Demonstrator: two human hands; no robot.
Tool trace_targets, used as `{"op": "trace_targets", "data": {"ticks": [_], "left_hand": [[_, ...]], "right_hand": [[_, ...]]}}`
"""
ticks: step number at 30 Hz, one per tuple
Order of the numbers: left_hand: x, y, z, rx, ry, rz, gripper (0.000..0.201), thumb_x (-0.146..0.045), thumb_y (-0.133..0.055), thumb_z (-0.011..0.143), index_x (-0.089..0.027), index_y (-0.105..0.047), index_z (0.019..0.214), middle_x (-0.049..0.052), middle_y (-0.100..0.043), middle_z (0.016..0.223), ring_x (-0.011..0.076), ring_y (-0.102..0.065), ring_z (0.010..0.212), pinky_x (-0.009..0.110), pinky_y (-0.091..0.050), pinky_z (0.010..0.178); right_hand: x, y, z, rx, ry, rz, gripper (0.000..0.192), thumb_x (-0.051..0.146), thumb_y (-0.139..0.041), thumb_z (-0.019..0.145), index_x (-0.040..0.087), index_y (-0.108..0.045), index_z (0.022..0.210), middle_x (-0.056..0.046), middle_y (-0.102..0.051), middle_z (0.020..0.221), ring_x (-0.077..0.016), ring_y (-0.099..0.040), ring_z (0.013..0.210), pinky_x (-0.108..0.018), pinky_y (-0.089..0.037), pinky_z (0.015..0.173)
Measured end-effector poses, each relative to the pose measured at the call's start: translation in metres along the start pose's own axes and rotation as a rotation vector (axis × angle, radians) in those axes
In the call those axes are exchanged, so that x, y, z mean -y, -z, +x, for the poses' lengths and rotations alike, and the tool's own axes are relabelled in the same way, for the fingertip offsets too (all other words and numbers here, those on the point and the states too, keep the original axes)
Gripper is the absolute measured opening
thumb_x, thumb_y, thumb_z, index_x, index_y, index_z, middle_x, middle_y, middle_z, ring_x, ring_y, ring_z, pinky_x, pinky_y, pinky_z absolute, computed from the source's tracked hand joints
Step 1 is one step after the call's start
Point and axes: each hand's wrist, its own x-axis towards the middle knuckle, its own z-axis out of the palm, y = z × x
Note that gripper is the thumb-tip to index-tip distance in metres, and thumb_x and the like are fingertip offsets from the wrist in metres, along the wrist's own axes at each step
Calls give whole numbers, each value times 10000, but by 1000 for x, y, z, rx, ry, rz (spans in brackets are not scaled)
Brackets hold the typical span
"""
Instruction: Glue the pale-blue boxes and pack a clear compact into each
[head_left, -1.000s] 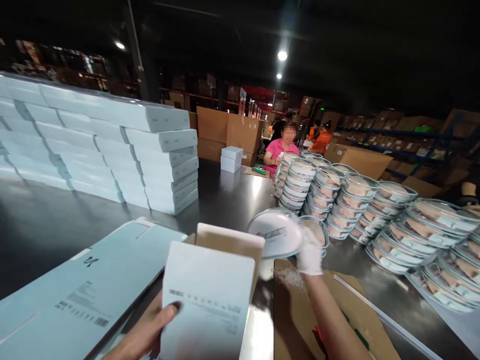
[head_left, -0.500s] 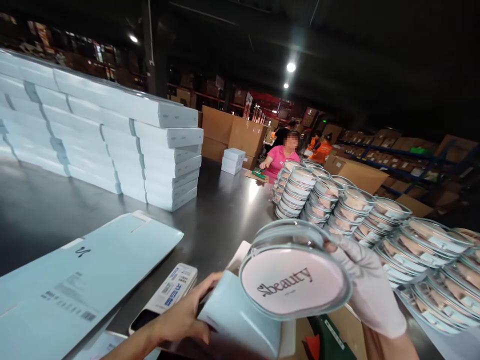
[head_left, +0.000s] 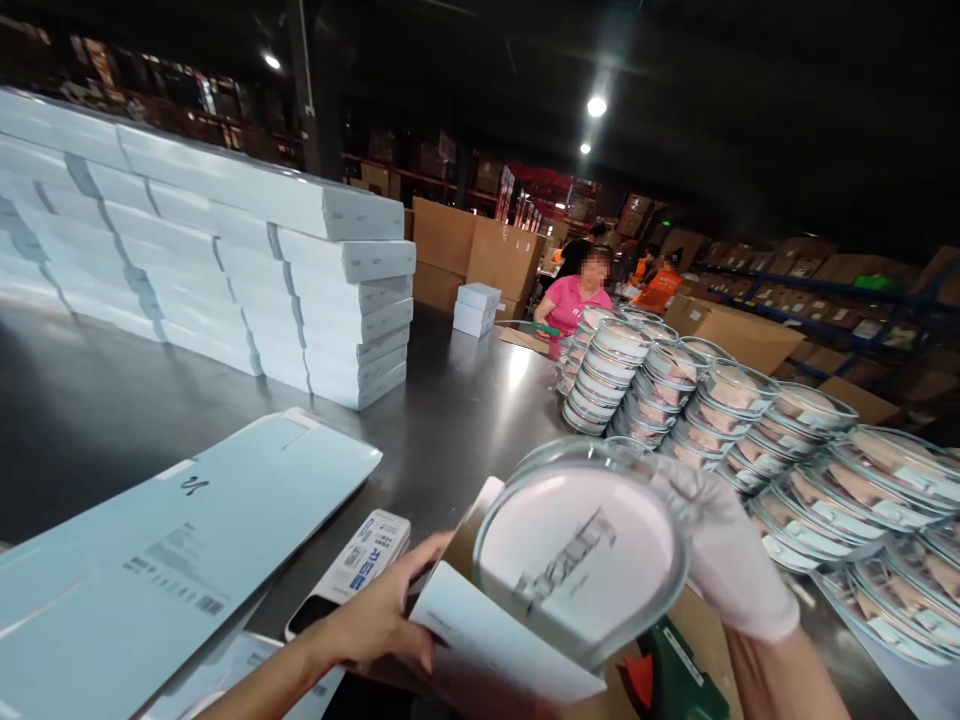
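Observation:
My left hand (head_left: 382, 610), bare, grips a light-blue carton (head_left: 499, 635) by its left side, thumb in front and fingers behind. The carton's top is open. My right hand (head_left: 731, 550), in a white glove, pinches the right end of a clear-sided oval pouch (head_left: 581, 530) with a pale face and dark, blurred lettering. The pouch is tilted over the carton, its lower edge behind or inside the carton's front wall; I cannot tell how deep. Below my right hand lies a green tool with a red part (head_left: 675, 670), partly hidden.
Stacked clear oval pouches (head_left: 795, 450) fill the table's right side. Flat light-blue cartons (head_left: 225, 540) lie at left, beside a white printed pack (head_left: 356, 565). Behind them rises a wall of closed boxes (head_left: 300, 270). A person in pink (head_left: 574, 300) works across the table.
The pouch has moved down and slightly left toward the carton's open top. The carton has tilted, showing more of its opening. The view has shifted slightly.

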Motion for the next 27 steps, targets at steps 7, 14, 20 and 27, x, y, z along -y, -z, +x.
{"op": "trace_targets", "data": {"ticks": [7, 14, 20, 27], "left_hand": [[16, -14, -10, -137, -46, -82, 1211, -773, -862, 499, -249, -429, 1502, 163, -529, 1493, 453, -453, 1387, 590, -299, 1196], [13, -31, -20, -382, -454, 19, 791, -810, -565, 818, -277, -539, 1402, 165, -324, 1628, 465, -256, 1518, 663, -290, 1172], [9, -38, -18, -499, -383, 161, 595, -718, -415, 948, -279, -689, 1241, 111, -458, 1576, 419, -442, 1426, 616, -376, 1150], [2, -41, -16, -545, -218, 157, 767, -726, -239, 963, -194, -505, 1448, 164, -540, 1470, 402, -563, 1270, 567, -453, 1083]], "right_hand": [[-86, -17, -78, -321, 197, -266, 389, 539, -674, 894, 307, -640, 1205, -68, -673, 1329, -257, -637, 1238, -354, -510, 1032], [-151, -69, -126, -240, 112, -240, 733, 720, -525, 881, 273, -549, 1462, -106, -514, 1551, -418, -446, 1438, -568, -466, 1113], [-158, -86, -126, -356, 185, -345, 572, 573, -439, 1003, 257, -546, 1468, -139, -456, 1589, -392, -434, 1448, -577, -479, 1098], [-137, -94, -118, -378, 165, -398, 493, 500, -413, 1029, 196, -715, 1273, -189, -616, 1434, -301, -776, 1008, -405, -638, 879]]}}
